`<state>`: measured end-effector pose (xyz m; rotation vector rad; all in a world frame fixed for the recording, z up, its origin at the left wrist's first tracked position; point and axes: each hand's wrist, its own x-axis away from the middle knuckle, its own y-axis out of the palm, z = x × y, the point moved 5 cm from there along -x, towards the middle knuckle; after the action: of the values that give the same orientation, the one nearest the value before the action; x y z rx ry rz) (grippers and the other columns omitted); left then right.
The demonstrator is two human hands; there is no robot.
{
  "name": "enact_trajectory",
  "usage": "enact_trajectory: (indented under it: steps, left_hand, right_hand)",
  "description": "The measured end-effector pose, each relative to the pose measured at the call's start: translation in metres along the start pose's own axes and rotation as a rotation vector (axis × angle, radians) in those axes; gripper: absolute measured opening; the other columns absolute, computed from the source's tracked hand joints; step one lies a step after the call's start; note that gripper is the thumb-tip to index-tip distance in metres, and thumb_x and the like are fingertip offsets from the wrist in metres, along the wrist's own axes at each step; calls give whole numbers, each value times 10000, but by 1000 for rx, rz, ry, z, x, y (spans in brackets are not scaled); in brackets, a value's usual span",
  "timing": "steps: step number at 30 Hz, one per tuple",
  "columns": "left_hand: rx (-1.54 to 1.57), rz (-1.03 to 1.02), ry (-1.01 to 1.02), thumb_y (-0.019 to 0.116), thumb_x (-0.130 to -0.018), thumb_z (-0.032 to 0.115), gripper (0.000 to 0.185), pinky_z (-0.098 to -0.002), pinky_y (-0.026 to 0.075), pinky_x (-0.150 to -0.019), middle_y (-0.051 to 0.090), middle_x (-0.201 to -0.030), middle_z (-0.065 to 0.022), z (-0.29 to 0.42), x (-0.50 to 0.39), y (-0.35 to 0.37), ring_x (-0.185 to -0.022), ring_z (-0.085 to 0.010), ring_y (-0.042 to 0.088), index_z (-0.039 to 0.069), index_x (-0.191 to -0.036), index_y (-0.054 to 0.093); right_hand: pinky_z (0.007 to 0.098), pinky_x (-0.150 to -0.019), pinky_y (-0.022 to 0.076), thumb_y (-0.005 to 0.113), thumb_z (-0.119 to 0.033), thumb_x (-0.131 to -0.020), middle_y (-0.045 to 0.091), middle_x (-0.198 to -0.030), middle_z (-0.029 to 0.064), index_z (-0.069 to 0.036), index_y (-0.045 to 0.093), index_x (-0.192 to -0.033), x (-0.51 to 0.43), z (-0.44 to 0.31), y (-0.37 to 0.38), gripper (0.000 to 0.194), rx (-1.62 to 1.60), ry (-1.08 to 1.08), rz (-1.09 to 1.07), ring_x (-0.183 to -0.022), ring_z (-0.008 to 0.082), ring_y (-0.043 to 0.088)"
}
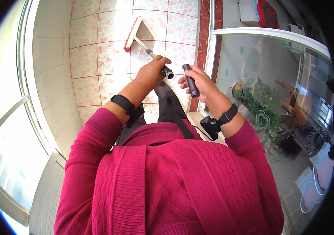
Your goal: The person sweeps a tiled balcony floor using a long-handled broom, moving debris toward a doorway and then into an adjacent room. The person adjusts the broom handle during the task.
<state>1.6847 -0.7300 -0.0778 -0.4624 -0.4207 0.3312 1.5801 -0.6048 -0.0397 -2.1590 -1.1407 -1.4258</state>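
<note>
My left hand (152, 70) grips the pole of a floor brush (134, 30) near its upper end. The pole slants away to a white head with red bristles, on or just above the tiled floor. A black collar with an open round end (168, 73) sticks out past my left fingers. In my right hand (200, 80) is a short dark handle grip (191, 82), held between thumb and fingers with the other fingers partly spread. This grip is apart from the pole, a small gap to its right.
Pink-patterned tiles (84, 58) cover the floor. To the left are a tiled wall (50, 50) and a white-framed window (5, 132). A glass door (243, 58) in a white frame stands on the right, with a leafy plant (261, 102) seen through it. A camera (209, 126) hangs at my right wrist.
</note>
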Motion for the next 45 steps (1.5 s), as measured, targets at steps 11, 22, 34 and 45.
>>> enact_trajectory:
  steps: [11,22,34,45]
  left_hand:
    - [333,180,94,654,-762,-29,275,-290,448,-780,548,-981,-80,-19,27,-28,-915,-218,558,70,-1004,568]
    - [349,162,159,651,-713,-61,344,-316,442,-797,539,-993,-95,-27,28,-24,-931,-267,553,79,-1014,563]
    - [346,107,85,594,-698,-146,422,-296,424,-832,536,-1027,-60,-34,26,-19,-966,-222,538,95,-1044,574]
    - [361,118,130,602,-699,-136,392,-306,429,-833,543,-1023,-69,-35,26,-19,-950,-220,541,85,-1022,572]
  right_hand:
    - [221,-470,428,602,-118,-820,595,-858,87,-78,392,-1210,-18,-22,53,444,269,-196,-120,-616,109,568]
    - [268,-640,491,664,-95,-717,610,-792,101,-63,479,-1124,-13,-44,76,449,561,-596,-119,-684,139,602]
    - [266,-661,479,615,-35,-747,606,-758,48,-133,460,-1166,-1,-65,94,457,949,-823,-140,-695,143,601]
    - [328,-617,497,600,-78,-743,608,-801,172,-118,460,-1141,-12,-63,93,424,842,-856,-142,-684,283,625]
